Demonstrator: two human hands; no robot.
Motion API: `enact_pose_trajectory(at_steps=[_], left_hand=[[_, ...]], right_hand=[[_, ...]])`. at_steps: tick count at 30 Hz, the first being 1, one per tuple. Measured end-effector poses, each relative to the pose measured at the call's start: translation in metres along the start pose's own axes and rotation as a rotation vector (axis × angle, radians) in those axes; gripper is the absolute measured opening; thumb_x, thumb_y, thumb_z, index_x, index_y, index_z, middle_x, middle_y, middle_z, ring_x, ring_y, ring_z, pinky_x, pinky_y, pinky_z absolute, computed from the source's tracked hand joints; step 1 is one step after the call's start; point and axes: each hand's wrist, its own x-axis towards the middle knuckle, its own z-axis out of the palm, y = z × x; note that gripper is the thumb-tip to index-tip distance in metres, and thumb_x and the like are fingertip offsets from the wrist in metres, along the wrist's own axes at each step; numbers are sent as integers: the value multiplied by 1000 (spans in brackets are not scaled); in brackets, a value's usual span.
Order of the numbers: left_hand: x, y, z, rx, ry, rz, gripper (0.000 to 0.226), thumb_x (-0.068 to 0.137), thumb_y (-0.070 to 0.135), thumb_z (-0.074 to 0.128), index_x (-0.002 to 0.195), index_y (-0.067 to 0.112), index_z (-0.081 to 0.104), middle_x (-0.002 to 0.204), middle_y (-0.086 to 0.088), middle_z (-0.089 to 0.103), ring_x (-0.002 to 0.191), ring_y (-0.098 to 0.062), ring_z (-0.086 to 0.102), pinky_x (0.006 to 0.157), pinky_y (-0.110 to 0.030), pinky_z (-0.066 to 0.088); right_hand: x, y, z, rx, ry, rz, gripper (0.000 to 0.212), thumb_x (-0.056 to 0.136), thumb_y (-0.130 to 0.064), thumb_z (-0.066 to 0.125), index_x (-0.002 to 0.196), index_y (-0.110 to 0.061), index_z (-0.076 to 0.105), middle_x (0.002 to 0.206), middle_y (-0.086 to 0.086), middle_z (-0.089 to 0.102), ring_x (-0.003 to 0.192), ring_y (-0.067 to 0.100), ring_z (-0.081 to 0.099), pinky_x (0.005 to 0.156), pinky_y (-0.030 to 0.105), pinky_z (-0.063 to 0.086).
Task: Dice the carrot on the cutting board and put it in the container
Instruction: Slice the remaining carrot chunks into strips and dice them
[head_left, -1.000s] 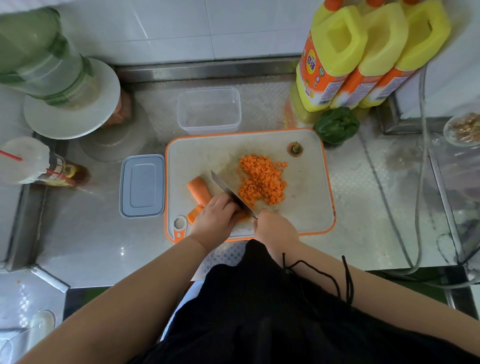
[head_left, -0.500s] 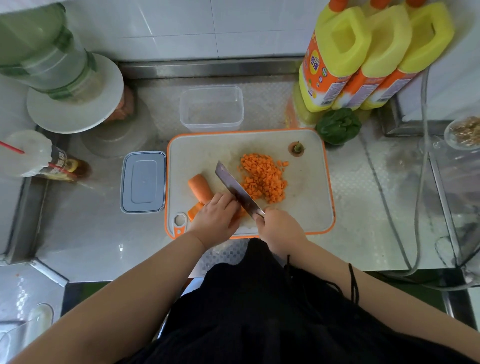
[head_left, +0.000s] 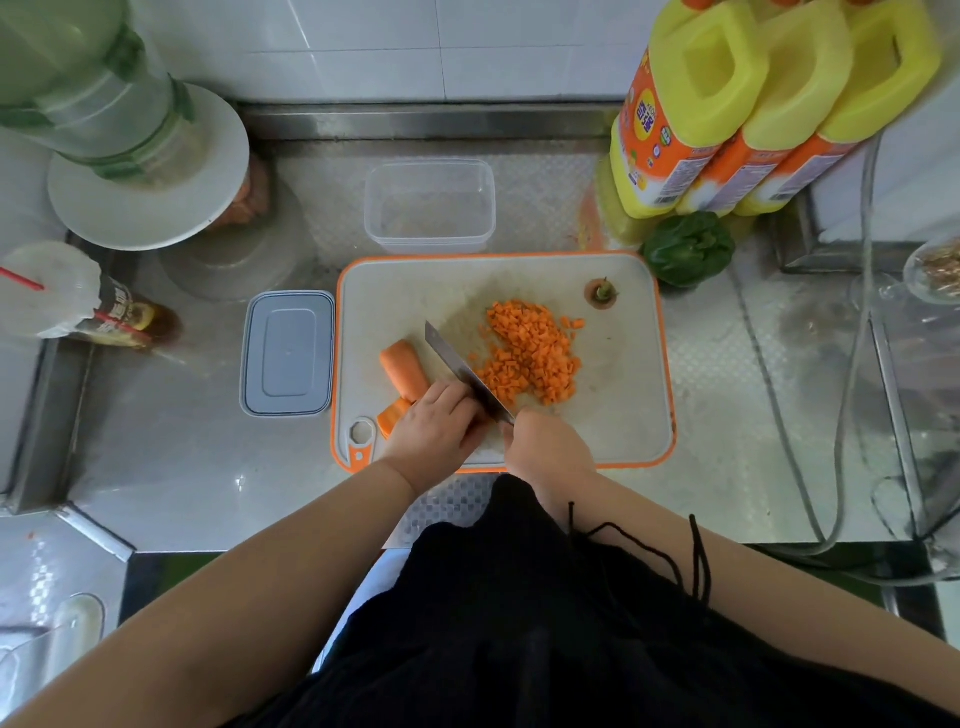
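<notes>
The right hand (head_left: 548, 447) is gripping the knife (head_left: 465, 371); the left hand (head_left: 434, 426) is pinning carrot strips (head_left: 392, 413). Beyond the blade, dice (head_left: 530, 353) are piling; 1 chunk (head_left: 402, 369) is waiting, the container (head_left: 430, 205) sitting unfilled.

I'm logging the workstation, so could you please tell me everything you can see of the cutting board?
The cutting board is a rounded rectangle, seemingly plastic, off-white with an orange rim and an orange-trimmed hanging hole at its near left corner. It lies flat on the steel counter. On it sit a pile of diced carrot, uncut carrot pieces and a carrot top. Both hands work over its near edge.
</notes>
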Motion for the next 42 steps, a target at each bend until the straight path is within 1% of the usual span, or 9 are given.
enact_pose_trajectory(at_steps=[4, 9, 17, 21, 27, 30, 33, 37, 42], left_hand=[[-1, -1, 0, -2, -6, 27, 14, 94, 23, 59, 91, 12, 66, 97, -4, 61, 88, -24, 54, 71, -37, 53], [-1, -2, -4, 34, -14, 39, 14, 93, 24, 53, 95, 13, 60, 97, -5, 61, 86, -25, 54, 58, -40, 54], [-1, 0, -10, 44, 17, 70, 23, 90, 22, 49, 82, 8, 65, 88, -7, 61, 82, -23, 53, 57, -37, 53], [-2, -3, -7, 2, 10, 28, 25, 90, 26, 52, 83, 9, 69, 91, -5, 62, 86, -20, 52, 55, -35, 53], [-3, -6, -5, -38, -15, 3, 24, 91, 27, 54, 87, 9, 69, 93, -5, 63, 87, -22, 57, 59, -37, 55], [-4, -4, -5, -19, 1, 6, 24, 93, 28, 53, 86, 11, 69, 91, -4, 62, 85, -21, 54, 58, -35, 53], [-2, -3, -8, 2, 9, 40, 22, 93, 28, 54, 83, 13, 68, 90, -3, 60, 83, -19, 49, 55, -34, 51], [-4, -3, -13, 5, 7, 31, 23, 93, 29, 53, 83, 15, 69, 90, -4, 58, 82, -22, 50, 50, -35, 49], [-6, -7, -14, -41, 13, 93, 20, 92, 21, 54, 85, 11, 70, 91, -5, 63, 81, -25, 59, 60, -38, 53]], right_hand=[[7, 6, -12, 180, -26, 30, 31, 100, -38, 42, 91, -11, 53, 79, 6, 55, 77, 28, 57, 65, 32, 39], [-5, 8, -11, 131, 11, -16, 33, 101, -38, 39, 84, -12, 48, 72, 2, 47, 72, 25, 51, 63, 32, 36], [-14, 9, -10, 32, 8, -47, 29, 102, -34, 37, 88, -11, 45, 81, 5, 49, 77, 26, 51, 64, 31, 33], [-9, 7, 1, 5, -32, -3, 33, 102, -34, 36, 102, -6, 54, 94, 10, 63, 90, 29, 61, 73, 36, 46], [-3, -5, 9, -20, -9, 3, 26, 101, -27, 39, 101, -7, 57, 97, 11, 64, 92, 30, 62, 70, 34, 43], [-1, 0, 4, 111, 11, 33, 36, 101, -35, 39, 105, -4, 58, 100, 14, 63, 96, 32, 60, 75, 35, 42], [-1, 10, -4, 236, 9, 63, 39, 100, -37, 42, 102, -1, 60, 92, 15, 61, 93, 34, 61, 71, 32, 39], [-13, 12, -11, 156, 45, 26, 38, 101, -35, 39, 99, -1, 57, 96, 17, 62, 93, 34, 59, 68, 32, 36], [-21, 7, -7, 10, -3, -6, 35, 102, -34, 35, 104, -4, 52, 99, 14, 63, 93, 32, 60, 71, 35, 41]])
